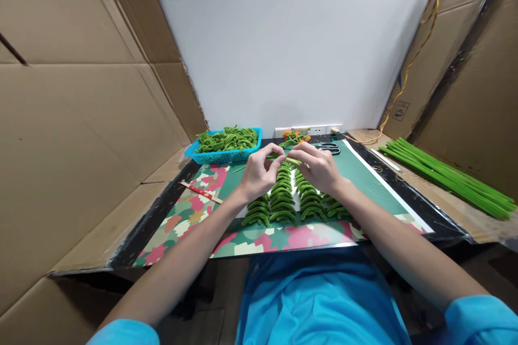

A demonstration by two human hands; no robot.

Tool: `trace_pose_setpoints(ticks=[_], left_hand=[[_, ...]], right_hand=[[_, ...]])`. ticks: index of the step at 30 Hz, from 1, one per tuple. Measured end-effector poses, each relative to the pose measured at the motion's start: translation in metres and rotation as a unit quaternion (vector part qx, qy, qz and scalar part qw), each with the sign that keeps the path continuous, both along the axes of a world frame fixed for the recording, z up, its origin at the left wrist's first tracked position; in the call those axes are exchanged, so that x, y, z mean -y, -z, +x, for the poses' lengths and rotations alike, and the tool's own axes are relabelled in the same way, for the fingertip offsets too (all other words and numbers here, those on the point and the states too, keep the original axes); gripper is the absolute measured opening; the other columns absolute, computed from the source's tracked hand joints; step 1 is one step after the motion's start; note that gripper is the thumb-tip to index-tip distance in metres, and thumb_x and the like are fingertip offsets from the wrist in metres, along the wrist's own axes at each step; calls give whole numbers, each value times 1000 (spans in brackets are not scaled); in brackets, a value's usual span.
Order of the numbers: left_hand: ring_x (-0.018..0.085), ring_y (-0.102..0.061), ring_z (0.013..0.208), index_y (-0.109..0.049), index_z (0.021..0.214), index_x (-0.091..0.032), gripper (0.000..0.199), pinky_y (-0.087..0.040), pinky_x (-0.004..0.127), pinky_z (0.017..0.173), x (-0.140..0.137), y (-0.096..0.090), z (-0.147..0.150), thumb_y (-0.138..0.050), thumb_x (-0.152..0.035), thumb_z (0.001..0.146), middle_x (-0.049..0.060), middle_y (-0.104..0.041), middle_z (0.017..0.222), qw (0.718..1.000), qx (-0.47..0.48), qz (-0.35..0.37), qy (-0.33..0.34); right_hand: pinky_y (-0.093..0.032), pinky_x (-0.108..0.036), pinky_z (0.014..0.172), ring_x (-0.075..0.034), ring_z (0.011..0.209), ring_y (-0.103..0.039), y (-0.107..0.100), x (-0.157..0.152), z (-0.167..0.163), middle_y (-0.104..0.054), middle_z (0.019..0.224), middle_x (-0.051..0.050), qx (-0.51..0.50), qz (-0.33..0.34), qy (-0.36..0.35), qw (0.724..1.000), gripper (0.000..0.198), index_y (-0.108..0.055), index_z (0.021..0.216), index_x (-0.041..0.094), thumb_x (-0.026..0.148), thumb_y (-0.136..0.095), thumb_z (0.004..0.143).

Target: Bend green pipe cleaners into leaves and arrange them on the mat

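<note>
Over the middle of the table, my left hand and my right hand meet, fingertips close together. Both pinch a short green pipe cleaner, and part of it is hidden by the fingers. Below and between the wrists lie rows of curved green pipe-cleaner pieces, stacked in columns on white paper. My hands and forearms cover some of these columns.
A blue basket heaped with bent green pieces stands at back left. Orange-and-green pieces and black-handled scissors lie at the back. A red-wrapped stick is left; long green stems lie right. Cardboard walls flank the table.
</note>
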State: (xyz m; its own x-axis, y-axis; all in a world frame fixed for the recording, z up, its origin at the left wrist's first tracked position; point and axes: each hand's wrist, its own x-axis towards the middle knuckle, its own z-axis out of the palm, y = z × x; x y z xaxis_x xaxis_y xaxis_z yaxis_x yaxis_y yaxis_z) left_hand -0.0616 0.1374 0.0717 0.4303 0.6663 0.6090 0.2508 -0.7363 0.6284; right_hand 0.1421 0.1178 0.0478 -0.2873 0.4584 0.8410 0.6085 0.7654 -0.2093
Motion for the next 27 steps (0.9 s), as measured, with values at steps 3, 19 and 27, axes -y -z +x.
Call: trace_pose_setpoints(ticks=[3,19,27], left_hand=[[13,-61,68,-64,97,-19,12,-49,24,62,0,-2,-2,-60,-29,103,4,-70,91,989,-52,136,-40],[15,-59,69,-67,102,-22,17,-45,25,62,-8,15,0,-59,-37,105,4,-71,93,990,-30,107,-84],[12,-59,56,-64,101,-21,26,-45,23,51,-3,13,5,-63,-47,103,2,-69,87,999,14,11,-44]], right_hand=[[-46,-28,61,-15,72,-61,-1,0,-8,-70,96,-7,-109,-88,-63,988,31,-72,94,23,45,-55,107],[-28,-26,47,-11,53,-39,-8,3,-28,-47,64,4,-286,-265,-142,910,46,-62,78,22,65,-66,96],[-22,-26,47,-10,51,-34,-7,7,-32,-46,64,4,-297,-237,-129,916,43,-59,77,22,59,-68,96]])
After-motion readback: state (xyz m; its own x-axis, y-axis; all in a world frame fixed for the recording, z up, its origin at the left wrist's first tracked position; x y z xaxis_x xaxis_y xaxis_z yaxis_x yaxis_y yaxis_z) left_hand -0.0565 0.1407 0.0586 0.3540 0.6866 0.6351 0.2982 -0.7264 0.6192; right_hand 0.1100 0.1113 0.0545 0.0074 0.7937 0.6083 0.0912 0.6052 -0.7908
